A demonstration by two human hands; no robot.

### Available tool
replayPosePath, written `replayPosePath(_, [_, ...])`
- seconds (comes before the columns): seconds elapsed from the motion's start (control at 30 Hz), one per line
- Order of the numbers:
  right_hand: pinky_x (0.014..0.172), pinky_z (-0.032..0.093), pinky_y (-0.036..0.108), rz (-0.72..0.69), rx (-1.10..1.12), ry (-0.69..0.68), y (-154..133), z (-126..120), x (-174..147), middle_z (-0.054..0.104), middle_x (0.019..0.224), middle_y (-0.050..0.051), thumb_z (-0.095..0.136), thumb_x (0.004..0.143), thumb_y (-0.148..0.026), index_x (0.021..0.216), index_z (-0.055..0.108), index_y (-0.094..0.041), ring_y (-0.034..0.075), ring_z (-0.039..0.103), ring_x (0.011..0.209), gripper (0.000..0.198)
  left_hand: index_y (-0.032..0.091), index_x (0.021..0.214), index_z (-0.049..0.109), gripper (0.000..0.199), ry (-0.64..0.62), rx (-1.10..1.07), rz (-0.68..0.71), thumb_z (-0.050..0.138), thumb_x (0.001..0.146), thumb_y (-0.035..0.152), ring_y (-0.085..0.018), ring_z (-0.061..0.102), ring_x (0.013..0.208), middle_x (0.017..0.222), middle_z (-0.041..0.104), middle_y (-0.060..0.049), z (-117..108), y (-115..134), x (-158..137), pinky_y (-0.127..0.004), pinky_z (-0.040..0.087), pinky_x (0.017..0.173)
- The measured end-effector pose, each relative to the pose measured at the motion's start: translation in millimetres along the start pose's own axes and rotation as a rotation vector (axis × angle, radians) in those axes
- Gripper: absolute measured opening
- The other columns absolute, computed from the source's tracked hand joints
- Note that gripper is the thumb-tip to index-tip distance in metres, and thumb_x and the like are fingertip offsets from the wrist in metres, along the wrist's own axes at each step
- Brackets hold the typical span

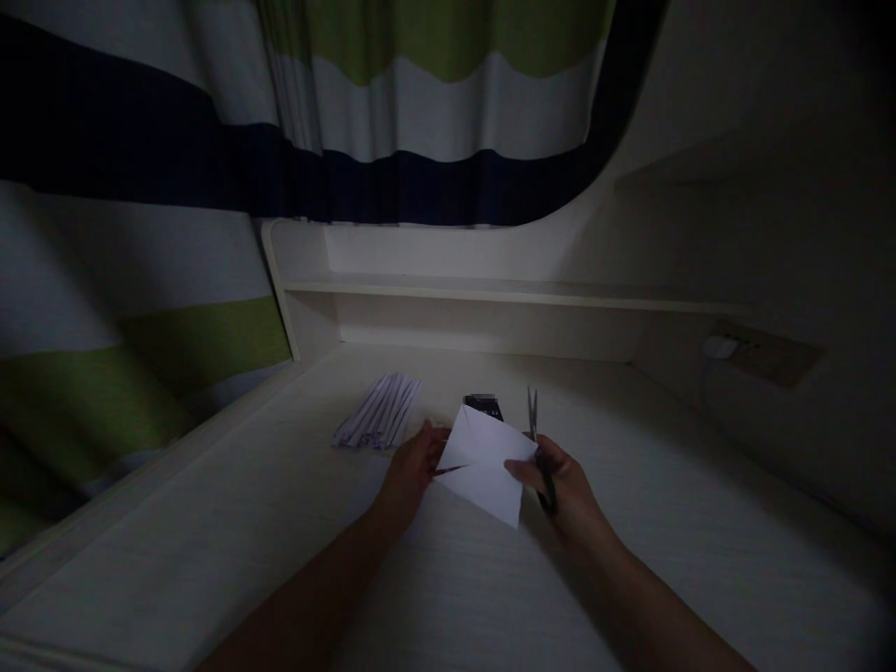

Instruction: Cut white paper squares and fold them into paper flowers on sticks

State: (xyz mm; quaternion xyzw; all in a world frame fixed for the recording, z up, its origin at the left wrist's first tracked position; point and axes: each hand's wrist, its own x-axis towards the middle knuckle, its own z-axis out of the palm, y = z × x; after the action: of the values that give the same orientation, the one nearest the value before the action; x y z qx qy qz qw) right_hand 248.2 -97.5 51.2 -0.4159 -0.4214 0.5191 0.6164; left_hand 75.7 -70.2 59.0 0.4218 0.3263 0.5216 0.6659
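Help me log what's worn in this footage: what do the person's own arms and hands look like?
The left hand and right hand are bare, without gloves. The forearms show no sleeves, watch or bracelet. It is too dim to rule out rings.

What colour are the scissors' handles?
The scissors' handles look black in the dim light; the head view shows them best.
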Motion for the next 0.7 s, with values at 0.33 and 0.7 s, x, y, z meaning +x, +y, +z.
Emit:
replayPosePath(0.33, [0.054,0.041,0.024,-0.093,-0.052,0.148,-2.4,7.7,-5.5,0.057,0.068,-0.002,0.073,0.051,-0.025,0.082,0.055,-0.019,0.013,0.051,0.059,0.036,0.013,0.09,0.061,0.034,-0.233,0.276,0.016,0.066,0.061,0.03,-0.017,0.059,0.071,0.083,0.064,-0.009,2.3,-19.2,-7.7,-0.024,0.047,0.056])
replayPosePath(0.7, [0.065,0.042,0.028,-0.027,-0.149,-0.122,0.5,9.7,-6.0,0.059,0.07,0.001,0.067,0.061,-0.033,0.088,0.057,-0.016,0.014,0.054,0.063,0.034,0.012,0.084,0.058,0.029,0.064,0.137,0.084,0.065,0.061,0.028,-0.01,0.054,0.046,0.07,0.063,-0.004,1.8,-18.9,-2.6,-0.02,0.044,0.042])
